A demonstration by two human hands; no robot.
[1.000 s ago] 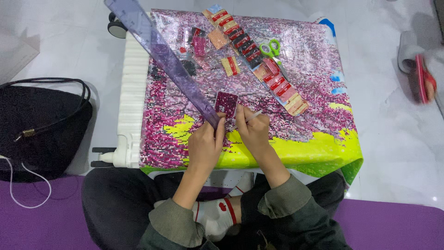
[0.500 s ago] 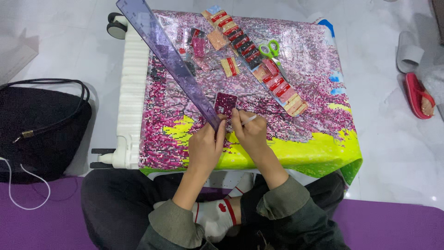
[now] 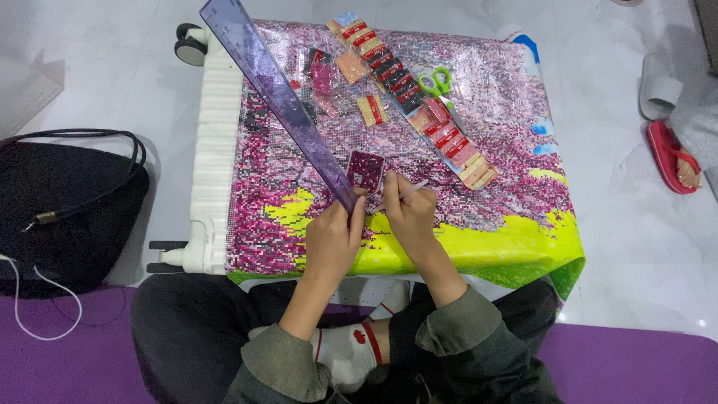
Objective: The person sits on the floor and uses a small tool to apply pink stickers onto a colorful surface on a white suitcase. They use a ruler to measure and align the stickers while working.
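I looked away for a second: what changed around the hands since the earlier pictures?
Little changed: the right hand tilted its white pen flatter. The left hand stays on the purple ruler beside the small bead tray; scissors and bead packets lie unmoved.

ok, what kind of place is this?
Probably a home floor, used as a makeshift craft spot: a diamond-painting canvas spread over a white suitcase on pale floor tiles, with a purple mat underfoot.

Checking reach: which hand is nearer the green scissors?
Right. The right hand lies below the scissors, holding a pen; the left hand is farther down-left, on the ruler.
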